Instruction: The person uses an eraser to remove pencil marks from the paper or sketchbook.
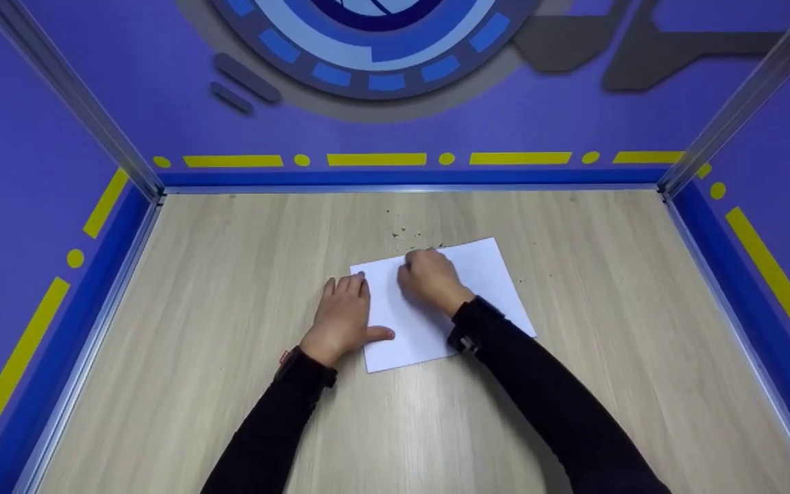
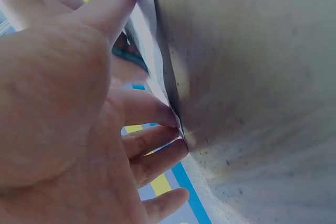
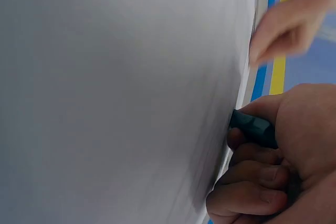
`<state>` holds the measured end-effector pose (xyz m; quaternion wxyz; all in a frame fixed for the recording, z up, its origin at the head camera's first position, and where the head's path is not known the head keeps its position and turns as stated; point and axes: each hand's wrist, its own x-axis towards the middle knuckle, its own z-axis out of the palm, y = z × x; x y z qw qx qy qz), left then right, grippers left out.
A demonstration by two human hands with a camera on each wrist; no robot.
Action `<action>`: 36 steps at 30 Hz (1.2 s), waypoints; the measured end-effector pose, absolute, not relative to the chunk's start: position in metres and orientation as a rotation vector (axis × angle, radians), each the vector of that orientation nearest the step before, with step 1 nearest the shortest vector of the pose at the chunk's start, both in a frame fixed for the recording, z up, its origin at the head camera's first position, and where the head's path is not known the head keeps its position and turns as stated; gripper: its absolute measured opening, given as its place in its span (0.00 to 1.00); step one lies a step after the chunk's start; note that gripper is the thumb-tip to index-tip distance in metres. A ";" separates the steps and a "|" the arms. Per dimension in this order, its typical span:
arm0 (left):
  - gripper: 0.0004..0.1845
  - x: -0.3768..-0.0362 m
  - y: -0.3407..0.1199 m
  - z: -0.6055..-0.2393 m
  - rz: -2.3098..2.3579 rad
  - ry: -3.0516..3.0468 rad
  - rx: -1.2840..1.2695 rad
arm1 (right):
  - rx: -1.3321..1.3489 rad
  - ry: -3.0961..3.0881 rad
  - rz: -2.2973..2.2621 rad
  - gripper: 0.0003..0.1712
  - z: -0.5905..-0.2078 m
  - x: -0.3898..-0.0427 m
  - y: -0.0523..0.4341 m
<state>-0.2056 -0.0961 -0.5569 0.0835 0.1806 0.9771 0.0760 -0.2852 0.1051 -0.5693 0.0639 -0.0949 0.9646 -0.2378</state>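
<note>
Pressing down on the near left part of the sheet of paper [image 1: 477, 274], our left hand [image 1: 341, 317] lies flat, fingers [image 2: 152, 140] straight and spread along the sheet's left edge, thumb stretched onto the paper, which we judge keeps the sheet from sliding. The paper lies about the middle of the counter [image 1: 230, 274], turned a little askew to its edges. Farther in, our right hand [image 1: 429, 278] rests on the sheet with its fingers [image 3: 247, 198] curled round a small dark thing [image 3: 252, 127], seemingly an eraser, its tip against the paper. Beyond the sheet's far edge dark crumbs [image 1: 409, 233] are scattered toward the counter's far edge, under the purple wall [image 1: 127, 89].
</note>
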 end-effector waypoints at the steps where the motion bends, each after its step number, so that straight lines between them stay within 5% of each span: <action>1: 0.66 -0.206 -0.096 -0.557 0.221 2.914 0.535 | -0.264 2.913 -0.723 0.16 -0.569 -0.288 0.116; 9: 0.66 -0.207 -0.095 -0.557 0.198 2.888 0.512 | 0.004 2.909 -0.798 0.18 -0.565 -0.300 0.222; 15: 0.67 -0.207 -0.097 -0.555 0.196 2.881 0.497 | 0.037 2.924 -0.760 0.20 -0.563 -0.301 0.244; 24: 0.66 -0.208 -0.096 -0.556 0.204 2.870 0.523 | 0.051 2.893 -0.755 0.23 -0.558 -0.292 0.214; 36: 0.65 -0.207 -0.097 -0.558 0.234 2.920 0.570 | -0.344 2.851 -0.603 0.19 -0.562 -0.266 0.085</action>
